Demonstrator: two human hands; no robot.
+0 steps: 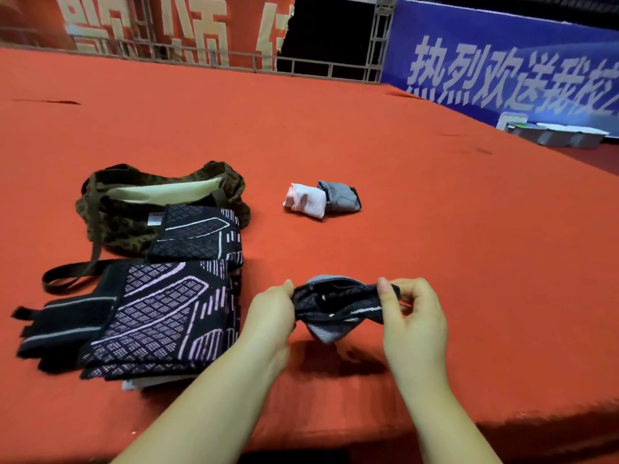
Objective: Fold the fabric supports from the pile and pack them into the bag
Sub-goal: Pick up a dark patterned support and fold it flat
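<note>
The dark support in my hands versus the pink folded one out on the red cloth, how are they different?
The dark support is black with grey mesh, while the pink folded one is pale pink. The dark support is held up off the cloth, pinched between the left hand and right hand; the pink one lies untouched. The dark support is still loose and half open; the pink one is already a compact bundle. Neither is in the bag yet.

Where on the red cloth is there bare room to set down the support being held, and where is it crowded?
Free: the stretch between the folded pink-and-grey pair and the support held by left hand and right hand; also the wide red cloth to the right. Crowded: the left, where patterned supports overlap the camouflage bag.
</note>
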